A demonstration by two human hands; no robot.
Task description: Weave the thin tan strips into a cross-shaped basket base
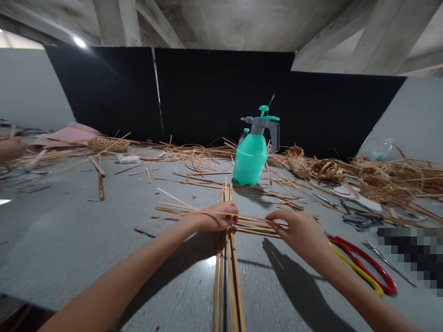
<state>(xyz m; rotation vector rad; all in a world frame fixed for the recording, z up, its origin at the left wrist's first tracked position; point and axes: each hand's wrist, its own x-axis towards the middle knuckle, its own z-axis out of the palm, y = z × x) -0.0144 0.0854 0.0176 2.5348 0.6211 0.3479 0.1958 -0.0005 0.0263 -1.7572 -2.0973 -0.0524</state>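
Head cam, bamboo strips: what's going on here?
A person is working with both bare hands on crossed bamboo strips lying on a grey surface. One bundle runs away from the person, and another crosses it. The left hand rests on the crossing, while the right hand has its fingers on the crosswise strips to the right. A teal pump sprayer stands just beyond, with small woven baskets among loose strips further back.

"What's under the left hand (216, 217)?"
"The crossing of the strips (237, 295), hidden; they run off the bottom edge."
"And that brown lump (10, 148) at the left edge?"
"Cut off, blurred. The pixelated patch (410, 258) hides the right side."
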